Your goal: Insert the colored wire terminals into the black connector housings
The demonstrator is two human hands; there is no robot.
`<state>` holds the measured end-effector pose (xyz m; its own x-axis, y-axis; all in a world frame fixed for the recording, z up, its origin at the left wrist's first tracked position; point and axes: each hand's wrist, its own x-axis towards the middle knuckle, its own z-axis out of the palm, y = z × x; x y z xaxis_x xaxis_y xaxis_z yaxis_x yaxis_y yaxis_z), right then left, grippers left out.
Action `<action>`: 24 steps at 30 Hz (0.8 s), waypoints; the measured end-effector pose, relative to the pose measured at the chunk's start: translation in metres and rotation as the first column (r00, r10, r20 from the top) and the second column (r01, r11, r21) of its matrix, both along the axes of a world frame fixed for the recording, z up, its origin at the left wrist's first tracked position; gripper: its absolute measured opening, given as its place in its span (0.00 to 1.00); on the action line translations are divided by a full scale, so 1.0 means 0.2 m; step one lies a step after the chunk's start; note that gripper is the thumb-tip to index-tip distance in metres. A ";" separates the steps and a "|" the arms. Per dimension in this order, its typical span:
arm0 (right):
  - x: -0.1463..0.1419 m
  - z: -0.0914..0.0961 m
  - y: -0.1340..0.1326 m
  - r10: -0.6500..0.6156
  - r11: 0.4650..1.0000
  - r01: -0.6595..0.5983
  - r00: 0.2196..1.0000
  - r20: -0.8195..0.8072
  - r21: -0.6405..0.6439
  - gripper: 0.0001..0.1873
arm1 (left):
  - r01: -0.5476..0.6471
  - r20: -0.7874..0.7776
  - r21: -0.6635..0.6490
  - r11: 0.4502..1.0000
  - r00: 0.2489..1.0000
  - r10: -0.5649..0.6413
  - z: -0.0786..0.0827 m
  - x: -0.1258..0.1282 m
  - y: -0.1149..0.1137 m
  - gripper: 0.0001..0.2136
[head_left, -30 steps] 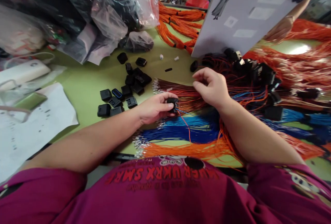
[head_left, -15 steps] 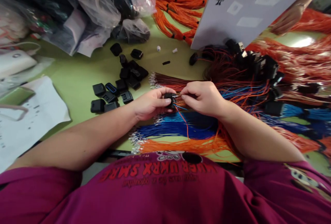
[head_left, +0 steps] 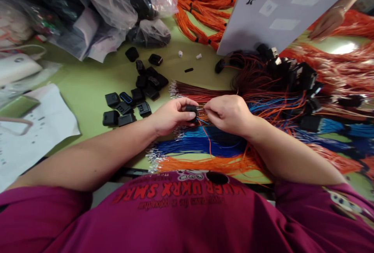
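At the far left, a sheet of white paper (head_left: 46,128) was laid on the green table (head_left: 96,74), and to the right of it a cluster of loose black blocks (head_left: 111,118) was spread; no wires could be seen on them. Next, a held block (head_left: 191,108) was gripped by the left hand (head_left: 172,116), with thumb and fingers closed around it, over the laid-out wires (head_left: 201,92) and near their tips. Its wired face was turned to the right – toward the right hand (head_left: 229,115) – and from it a blue wire (head_left: 204,122) and an orange wire (head_left: 209,140) were led out. Its long axis could not be told, since much of it was covered by fingers. From these strands the block could be judged part-filled; how many more were to be added was not shown. The right hand was drawn into a pinch, fingertips together, and what appeared to be a thin wire (head_left: 201,108) was held there, pointed at that face; whether it had been seated could not be told. Farther right, a heap of wired blocks (head_left: 306,76) was gathered – apparently further along – and beyond them a co-worker's hand (head_left: 329,23) was seen.
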<state>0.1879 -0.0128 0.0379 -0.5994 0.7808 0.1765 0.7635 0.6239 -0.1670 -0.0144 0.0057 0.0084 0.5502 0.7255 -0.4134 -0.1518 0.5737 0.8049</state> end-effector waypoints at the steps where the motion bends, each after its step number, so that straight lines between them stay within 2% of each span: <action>1: -0.01 -0.01 0.00 0.008 1.000 -0.008 1.000 0.003 -0.003 0.14 | -0.010 -0.014 0.021 1.000 1.000 0.011 0.00 0.00 0.00 0.17; 8: -0.06 -0.06 0.00 -0.004 0.996 0.002 1.000 -0.029 -0.086 0.15 | -0.005 -0.059 0.059 0.998 0.998 0.008 0.00 0.01 -0.02 0.16; 14: -0.05 -0.07 0.01 -0.100 0.988 0.066 0.964 -0.248 -0.142 0.10 | -0.059 -0.058 0.069 0.996 0.996 0.063 0.01 0.02 -0.01 0.15; 20: -0.06 -0.09 0.00 -0.026 0.992 0.003 0.983 -0.180 -0.127 0.13 | -0.033 -0.077 0.082 0.996 0.996 0.040 0.00 0.02 -0.01 0.14; 24: -0.08 -0.10 0.00 -0.044 0.988 0.025 0.992 -0.121 -0.154 0.13 | -0.015 -0.098 0.105 0.994 0.995 0.025 0.00 0.02 -0.01 0.12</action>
